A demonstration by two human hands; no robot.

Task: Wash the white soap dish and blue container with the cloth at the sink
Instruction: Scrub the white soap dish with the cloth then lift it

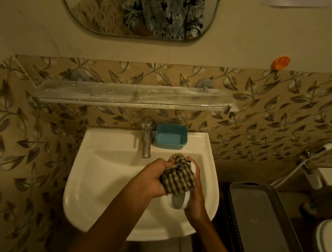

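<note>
Over the right side of the white sink [100, 180], my right hand [195, 200] cradles the white soap dish [180, 202] from the right and below. My left hand [153, 177] grips a bunched checked cloth [177, 177] and presses it into the dish's far end, so most of the dish is hidden. The blue container [171, 136] sits empty and upright on the sink's back ledge, just right of the tap [147, 136].
A glass shelf [133, 96] runs along the leaf-patterned tiles above the tap, with a mirror [135, 8] higher up. A grey basket [263, 224] stands to the right of the sink, beside a hose sprayer [328, 146] and a toilet rim [327, 250].
</note>
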